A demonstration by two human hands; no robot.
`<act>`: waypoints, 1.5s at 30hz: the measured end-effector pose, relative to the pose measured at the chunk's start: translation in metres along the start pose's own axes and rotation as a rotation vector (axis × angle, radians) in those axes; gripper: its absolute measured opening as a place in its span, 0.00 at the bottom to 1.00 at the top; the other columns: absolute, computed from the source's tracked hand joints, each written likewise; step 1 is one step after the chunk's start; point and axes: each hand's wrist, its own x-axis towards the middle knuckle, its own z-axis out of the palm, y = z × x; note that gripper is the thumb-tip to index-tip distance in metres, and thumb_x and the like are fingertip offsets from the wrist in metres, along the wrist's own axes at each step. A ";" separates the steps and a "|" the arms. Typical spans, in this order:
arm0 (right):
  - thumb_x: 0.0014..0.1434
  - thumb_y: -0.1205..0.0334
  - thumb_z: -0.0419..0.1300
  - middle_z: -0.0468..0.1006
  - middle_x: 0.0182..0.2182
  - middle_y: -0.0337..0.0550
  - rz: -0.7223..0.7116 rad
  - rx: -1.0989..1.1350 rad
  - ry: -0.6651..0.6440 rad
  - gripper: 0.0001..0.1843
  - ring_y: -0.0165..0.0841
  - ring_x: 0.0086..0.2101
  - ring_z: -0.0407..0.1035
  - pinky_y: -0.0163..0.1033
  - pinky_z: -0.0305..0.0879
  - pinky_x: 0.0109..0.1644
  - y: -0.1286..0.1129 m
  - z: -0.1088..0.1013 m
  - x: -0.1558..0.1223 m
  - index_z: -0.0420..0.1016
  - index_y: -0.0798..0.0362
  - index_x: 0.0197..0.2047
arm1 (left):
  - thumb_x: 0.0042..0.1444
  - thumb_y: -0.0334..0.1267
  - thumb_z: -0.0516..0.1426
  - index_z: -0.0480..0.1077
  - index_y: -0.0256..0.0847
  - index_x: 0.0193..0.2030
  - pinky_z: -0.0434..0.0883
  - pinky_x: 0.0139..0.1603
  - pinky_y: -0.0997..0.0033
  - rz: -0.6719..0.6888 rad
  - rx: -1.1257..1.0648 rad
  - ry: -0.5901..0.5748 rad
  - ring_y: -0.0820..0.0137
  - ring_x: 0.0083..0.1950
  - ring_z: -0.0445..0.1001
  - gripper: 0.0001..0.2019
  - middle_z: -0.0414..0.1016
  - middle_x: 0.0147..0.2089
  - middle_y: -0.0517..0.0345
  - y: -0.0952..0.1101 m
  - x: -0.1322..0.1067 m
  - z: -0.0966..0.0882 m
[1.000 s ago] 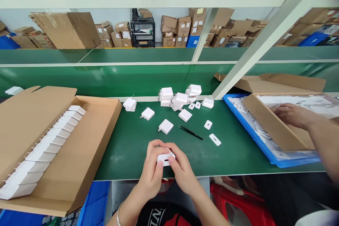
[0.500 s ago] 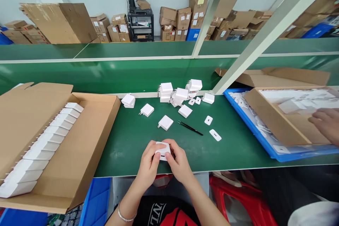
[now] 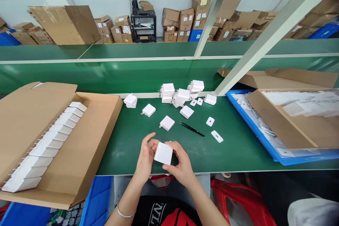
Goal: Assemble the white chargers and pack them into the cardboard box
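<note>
A white charger block (image 3: 163, 153) is in my right hand (image 3: 182, 164), gripped between the thumb below and the fingers above, its broad blank face turned up. At its left side is my left hand (image 3: 146, 155), index finger raised and fingers apart; whether its other fingertips touch the block I cannot tell. Just beyond my hands lies a white charger with prongs (image 3: 167, 123). Black tweezers (image 3: 192, 128) rest to the right of it. Two flat white cover plates, one squarish (image 3: 210, 121) and one longer (image 3: 217, 136), lie farther right.
A cardboard box (image 3: 90, 148) on the left holds a row of white chargers (image 3: 50, 142). More chargers are piled (image 3: 182, 94) at the table's back. To the right, a blue tray (image 3: 280, 159) carries cover plates and another carton (image 3: 280, 120). A slanted white post (image 3: 246, 54) rises near it.
The charger block has turned from its slotted end to its broad face. My left hand has loosened from it, its fingers spreading. Another person's hand has left the right-hand carton.
</note>
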 end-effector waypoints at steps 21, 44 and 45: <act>0.71 0.63 0.58 0.69 0.50 0.46 0.105 -0.006 -0.092 0.25 0.31 0.35 0.68 0.40 0.73 0.41 0.005 0.002 0.003 0.64 0.44 0.69 | 0.66 0.48 0.56 0.67 0.36 0.62 0.69 0.56 0.51 0.134 1.743 0.463 0.48 0.56 0.73 0.23 0.70 0.62 0.35 0.180 0.115 -0.183; 0.64 0.48 0.63 0.74 0.45 0.63 0.382 -1.051 0.394 0.23 0.57 0.46 0.69 0.56 0.68 0.47 0.069 -0.163 0.065 0.75 0.60 0.50 | 0.69 0.44 0.51 0.72 0.40 0.54 0.72 0.56 0.53 0.535 1.704 0.022 0.53 0.55 0.75 0.15 0.76 0.52 0.46 0.135 0.128 -0.072; 0.65 0.51 0.61 0.74 0.44 0.61 0.373 -1.064 0.356 0.19 0.55 0.45 0.70 0.54 0.68 0.47 0.070 -0.162 0.065 0.76 0.59 0.49 | 0.70 0.43 0.50 0.71 0.39 0.56 0.72 0.55 0.51 0.488 1.724 -0.167 0.51 0.55 0.75 0.16 0.77 0.53 0.44 0.125 0.123 -0.048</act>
